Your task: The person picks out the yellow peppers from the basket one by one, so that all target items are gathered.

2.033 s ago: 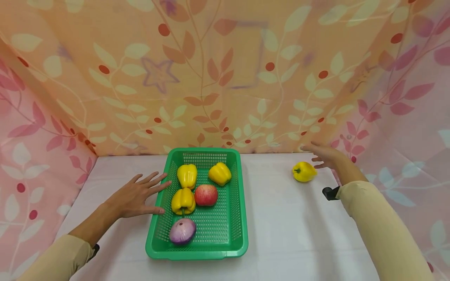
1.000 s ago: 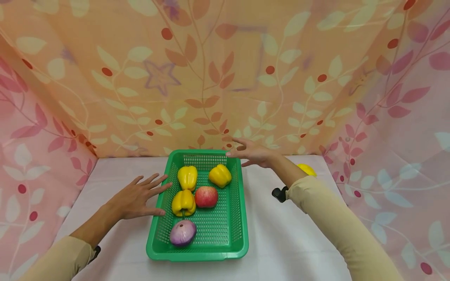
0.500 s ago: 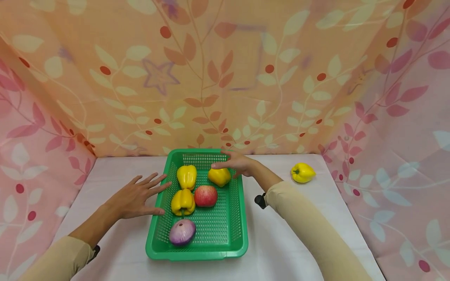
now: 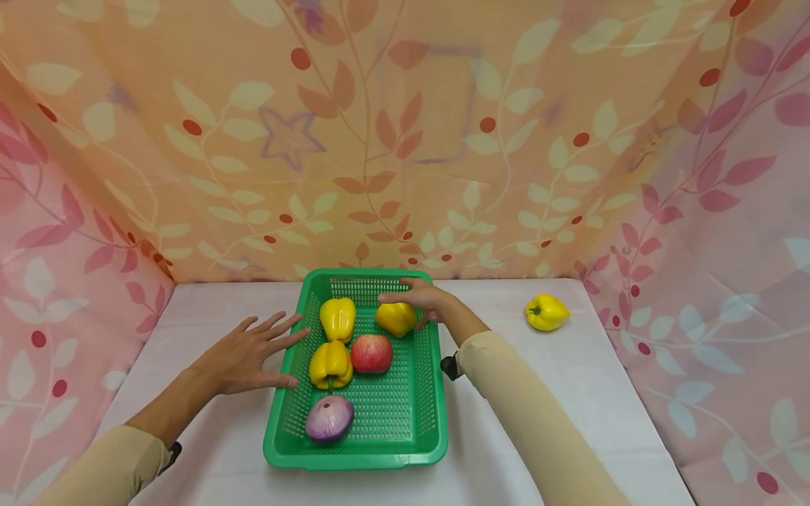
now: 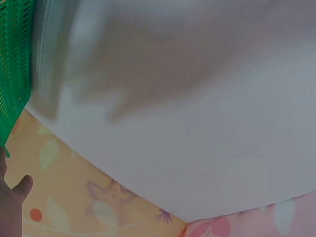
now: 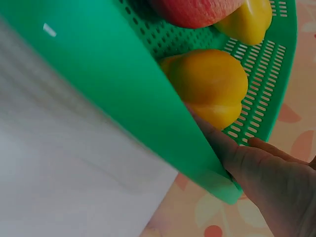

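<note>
In the head view a green plastic basket point(image 4: 354, 460) holds a red apple point(image 4: 372, 353), a purple onion point(image 4: 330, 419) and yellow bell peppers. My right hand point(image 4: 425, 298) reaches over the basket's back right rim. Its fingers extend above the back right yellow bell pepper point(image 4: 396, 322), with the thumb down at its right side. In the right wrist view the thumb point(image 6: 215, 136) reaches inside the rim close against that pepper. My left hand point(image 4: 247, 355) is spread at the basket's left rim, holding nothing.
Two more yellow bell peppers, one at the back left point(image 4: 338, 320) and one at mid left point(image 4: 330, 365), lie in the basket. Another yellow bell pepper point(image 4: 547, 312) lies on the white table point(image 4: 506, 407) at the right. Patterned cloth point(image 4: 367, 140) walls the back and sides.
My right hand has moved left from near the loose pepper on the table to the back right pepper in the basket, lowering over it. The left hand stays put.
</note>
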The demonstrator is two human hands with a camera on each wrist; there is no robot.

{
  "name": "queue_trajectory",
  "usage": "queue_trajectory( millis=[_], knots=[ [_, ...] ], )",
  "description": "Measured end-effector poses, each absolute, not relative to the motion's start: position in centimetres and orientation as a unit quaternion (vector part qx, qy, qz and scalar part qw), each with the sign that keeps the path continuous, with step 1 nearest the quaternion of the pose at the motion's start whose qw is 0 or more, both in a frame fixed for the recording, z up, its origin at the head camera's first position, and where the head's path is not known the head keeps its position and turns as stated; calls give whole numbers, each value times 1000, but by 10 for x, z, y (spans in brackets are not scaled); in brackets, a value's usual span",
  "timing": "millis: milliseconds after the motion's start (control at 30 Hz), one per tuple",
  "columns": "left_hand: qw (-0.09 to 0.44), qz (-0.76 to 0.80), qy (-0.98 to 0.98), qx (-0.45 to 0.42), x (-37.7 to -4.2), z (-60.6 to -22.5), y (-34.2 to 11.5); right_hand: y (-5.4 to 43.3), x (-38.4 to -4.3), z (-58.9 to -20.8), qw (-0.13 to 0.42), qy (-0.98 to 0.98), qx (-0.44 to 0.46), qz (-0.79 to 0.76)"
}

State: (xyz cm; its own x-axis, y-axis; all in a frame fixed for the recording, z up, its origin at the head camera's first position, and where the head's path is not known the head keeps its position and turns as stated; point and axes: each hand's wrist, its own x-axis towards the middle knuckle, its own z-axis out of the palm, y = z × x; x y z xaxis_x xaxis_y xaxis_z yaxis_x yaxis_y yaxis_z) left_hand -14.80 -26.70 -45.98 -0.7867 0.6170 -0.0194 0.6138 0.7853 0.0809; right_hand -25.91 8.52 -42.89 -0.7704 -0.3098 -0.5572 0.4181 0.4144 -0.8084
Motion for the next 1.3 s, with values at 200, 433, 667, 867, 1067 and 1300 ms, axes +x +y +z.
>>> queue_trajectory(
  millis=[200,433,667,867,1067,1300],
  knots=[
    [20,34,944,327,-148,-461,-267,79,-258,-439,341,756,69,-554],
    [24,37,945,324,-148,-461,-266,74,-258,-444,340,751,90,-559],
    [25,39,945,323,-147,-461,-267,68,-255,-455,338,766,92,-539],
    [21,41,944,328,-148,-465,-266,66,-250,-471,336,757,108,-551],
    [20,43,945,324,-149,-464,-267,65,-250,-475,335,756,89,-554],
    [24,41,946,321,-149,-463,-268,65,-251,-474,338,763,73,-546]
  ],
)
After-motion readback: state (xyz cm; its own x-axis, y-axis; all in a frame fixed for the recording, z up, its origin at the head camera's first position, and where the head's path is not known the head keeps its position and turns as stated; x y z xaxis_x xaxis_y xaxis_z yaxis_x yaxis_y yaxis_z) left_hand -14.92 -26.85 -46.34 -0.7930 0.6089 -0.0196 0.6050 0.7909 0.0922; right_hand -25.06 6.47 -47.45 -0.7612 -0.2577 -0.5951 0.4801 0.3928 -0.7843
